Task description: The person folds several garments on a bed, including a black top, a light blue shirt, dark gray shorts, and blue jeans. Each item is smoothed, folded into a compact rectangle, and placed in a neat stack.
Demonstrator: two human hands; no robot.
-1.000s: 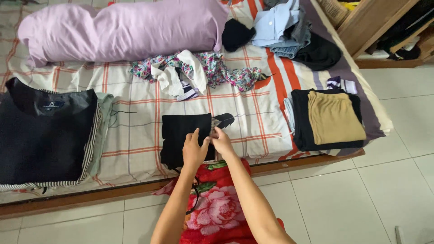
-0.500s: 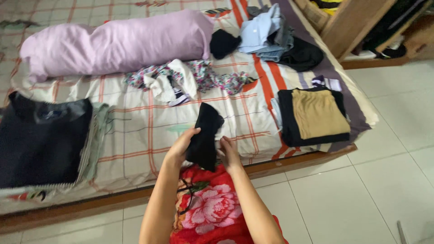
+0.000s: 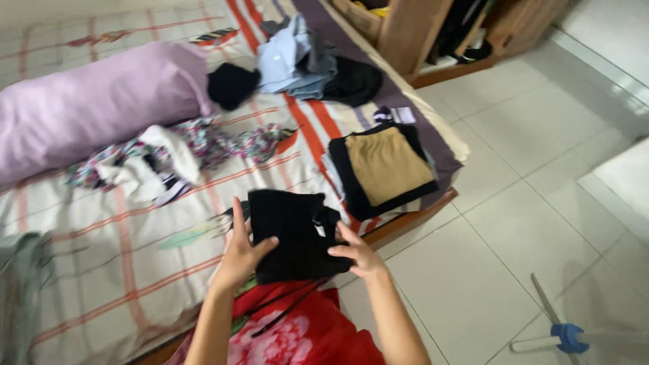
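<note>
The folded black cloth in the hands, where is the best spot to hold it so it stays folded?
Probably by its two side edges, as now: the left hand comes in from the left and the right hand from the right. The folded black cloth is a soft, flat rectangle, so gripping both sides should keep it from sagging open.

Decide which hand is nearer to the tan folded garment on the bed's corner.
Right. The right hand grips the black folded cloth on the side facing the tan folded garment; the left hand holds the cloth's far side.
</note>
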